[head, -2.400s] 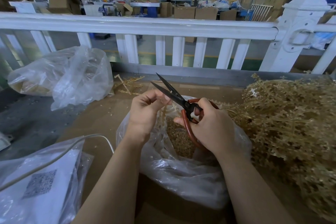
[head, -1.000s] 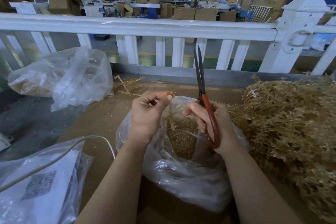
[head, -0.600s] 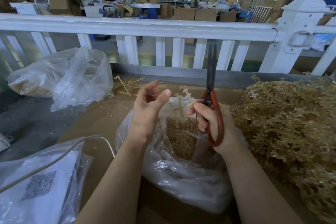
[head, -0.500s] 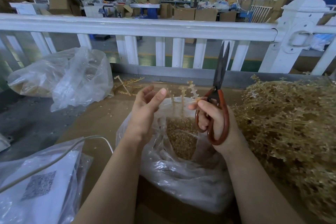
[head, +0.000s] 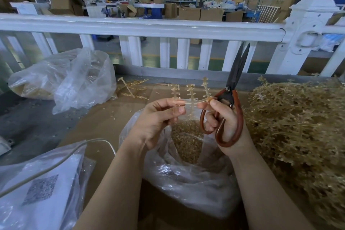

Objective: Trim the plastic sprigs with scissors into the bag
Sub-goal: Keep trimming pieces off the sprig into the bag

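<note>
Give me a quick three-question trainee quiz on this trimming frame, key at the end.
1. True or false: the scissors blades point down into the bag.
2. What spans between the left hand and right hand?
3. The untrimmed pile lies: A) left of the bag, B) right of it, C) inside it.

Key: 1 false, they point up. 2 a plastic sprig. 3 B.

Pale sprig (head: 190, 99) above open bag (head: 186, 179), scissors (head: 228, 102) upright
</note>
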`<state>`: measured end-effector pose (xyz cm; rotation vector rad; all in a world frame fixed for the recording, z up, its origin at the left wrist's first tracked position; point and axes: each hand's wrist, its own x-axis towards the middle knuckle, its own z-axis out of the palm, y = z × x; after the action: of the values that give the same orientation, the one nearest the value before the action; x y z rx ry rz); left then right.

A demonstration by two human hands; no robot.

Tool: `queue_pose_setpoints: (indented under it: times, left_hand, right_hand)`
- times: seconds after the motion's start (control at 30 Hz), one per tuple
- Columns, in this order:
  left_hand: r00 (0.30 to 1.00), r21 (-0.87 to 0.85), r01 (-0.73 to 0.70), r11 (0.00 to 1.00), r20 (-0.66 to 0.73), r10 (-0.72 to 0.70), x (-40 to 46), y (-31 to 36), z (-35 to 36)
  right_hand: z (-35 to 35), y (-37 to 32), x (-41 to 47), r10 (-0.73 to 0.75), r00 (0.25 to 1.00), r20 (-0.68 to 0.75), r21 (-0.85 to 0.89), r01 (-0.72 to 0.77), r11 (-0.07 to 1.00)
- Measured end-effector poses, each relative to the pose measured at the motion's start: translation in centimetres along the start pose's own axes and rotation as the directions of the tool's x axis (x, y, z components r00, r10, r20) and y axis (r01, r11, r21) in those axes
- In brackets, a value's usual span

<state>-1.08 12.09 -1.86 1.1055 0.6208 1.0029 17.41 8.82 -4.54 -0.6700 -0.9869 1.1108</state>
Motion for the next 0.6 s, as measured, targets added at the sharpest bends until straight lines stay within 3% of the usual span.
queue_pose_setpoints:
  times: [0.6]
  left_hand:
    - [0.999, 0.103, 0.032, 0.994, -0.001, -0.033, -0.13, -0.40, 0.94]
  right_hand:
    - [-0.33, 0.02, -0.05, 0.001, 1.000, 0.007, -0.075, -0.001, 0.997]
